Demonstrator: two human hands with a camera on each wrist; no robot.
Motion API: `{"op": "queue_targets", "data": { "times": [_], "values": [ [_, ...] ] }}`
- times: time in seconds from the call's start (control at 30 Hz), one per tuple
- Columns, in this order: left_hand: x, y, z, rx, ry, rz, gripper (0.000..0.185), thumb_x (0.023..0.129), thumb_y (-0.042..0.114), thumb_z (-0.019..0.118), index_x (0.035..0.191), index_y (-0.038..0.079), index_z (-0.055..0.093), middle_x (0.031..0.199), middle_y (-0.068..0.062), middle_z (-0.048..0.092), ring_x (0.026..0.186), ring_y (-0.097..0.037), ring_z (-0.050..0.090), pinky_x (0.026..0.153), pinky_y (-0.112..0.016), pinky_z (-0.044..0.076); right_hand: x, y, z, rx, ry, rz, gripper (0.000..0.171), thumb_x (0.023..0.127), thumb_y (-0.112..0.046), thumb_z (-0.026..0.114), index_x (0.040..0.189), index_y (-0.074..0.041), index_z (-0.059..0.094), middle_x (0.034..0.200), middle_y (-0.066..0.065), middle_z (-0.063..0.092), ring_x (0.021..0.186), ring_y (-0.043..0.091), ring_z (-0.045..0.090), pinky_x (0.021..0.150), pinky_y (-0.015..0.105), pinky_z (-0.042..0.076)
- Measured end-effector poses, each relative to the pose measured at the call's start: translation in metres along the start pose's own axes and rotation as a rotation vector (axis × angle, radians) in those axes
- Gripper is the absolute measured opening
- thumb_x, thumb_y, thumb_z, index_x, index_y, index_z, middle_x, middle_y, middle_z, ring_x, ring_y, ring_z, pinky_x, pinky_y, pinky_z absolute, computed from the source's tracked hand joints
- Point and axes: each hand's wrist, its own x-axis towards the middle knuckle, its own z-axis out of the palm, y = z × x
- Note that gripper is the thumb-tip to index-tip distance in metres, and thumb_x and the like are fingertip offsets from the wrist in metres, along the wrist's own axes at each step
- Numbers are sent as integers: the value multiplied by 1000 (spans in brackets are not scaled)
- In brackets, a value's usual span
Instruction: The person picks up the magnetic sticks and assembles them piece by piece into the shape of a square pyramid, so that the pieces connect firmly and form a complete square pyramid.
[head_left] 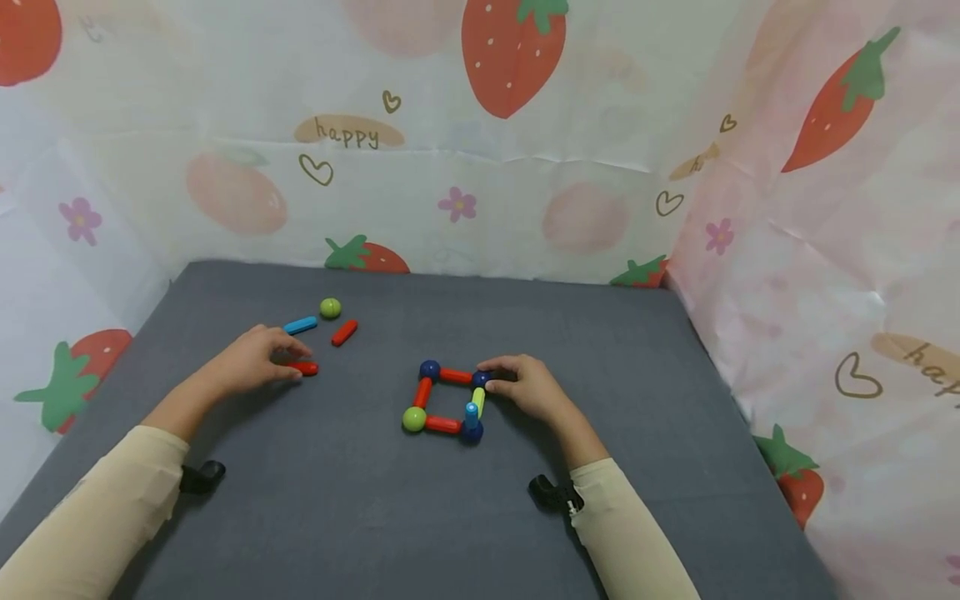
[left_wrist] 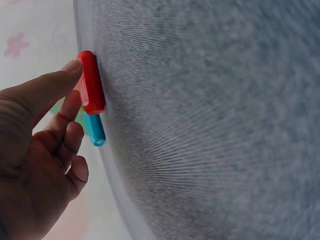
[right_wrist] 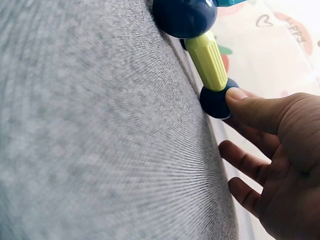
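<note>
My left hand point(head_left: 288, 362) lies on the grey mat point(head_left: 360, 500) and pinches a short red stick point(head_left: 305, 367). In the left wrist view the thumb tip presses the red stick point(left_wrist: 91, 82) with a finger behind it. Mid-mat sits a flat square of sticks and balls point(head_left: 448, 400), with a light blue stick point(head_left: 471, 412) standing on its near right ball. My right hand point(head_left: 491, 375) holds the square's far right dark blue ball point(head_left: 481, 380). The right wrist view shows my thumb on that ball point(right_wrist: 216, 101), which joins a yellow-green stick point(right_wrist: 207, 60).
Beyond my left hand lie a blue stick point(head_left: 301, 325), a green ball point(head_left: 330, 308) and another red stick point(head_left: 344, 332). Strawberry-print sheets point(head_left: 510, 167) wall the mat at the back and both sides. Bare mat stretches toward me.
</note>
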Motion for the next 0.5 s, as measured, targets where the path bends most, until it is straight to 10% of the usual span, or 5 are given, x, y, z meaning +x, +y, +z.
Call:
{"op": "queue_targets", "data": {
  "times": [0.5],
  "values": [
    [10, -9, 7, -13, -57, -14, 27, 91, 25, 80, 116, 16, 77, 112, -4, 70, 106, -28, 51, 85, -43, 42, 1, 2, 0, 4, 0, 3, 29, 96, -25, 74, 124, -31, 75, 131, -3, 68, 128, 24, 58, 110, 50, 43]
  ]
}}
